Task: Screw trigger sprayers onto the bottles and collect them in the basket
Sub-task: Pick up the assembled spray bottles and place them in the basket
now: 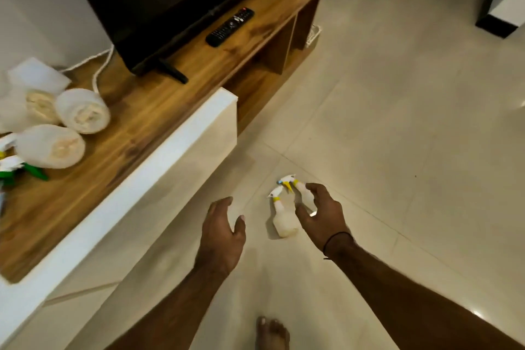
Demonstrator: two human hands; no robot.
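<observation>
Two white bottles with white-and-yellow trigger sprayers lie on the tiled floor: the nearer bottle (282, 217) between my hands, the farther bottle (301, 189) partly hidden behind my right hand (322, 212). That hand hovers over them with fingers spread and holds nothing. My left hand (223, 231) is open to the left of the nearer bottle, apart from it. Several white bottles (61, 129) lie on their sides on the wooden TV stand (147, 122) at far left, with green-and-white trigger sprayers (17, 169) beside them. No basket is in view.
A TV (159, 0) and a black remote (230, 26) sit on the stand. A white cable (98, 65) runs behind the TV. The stand's white front edge (159, 167) runs diagonally left of my arms. My bare foot (271, 332) is at the bottom. Dark furniture (500, 8) stands at top right.
</observation>
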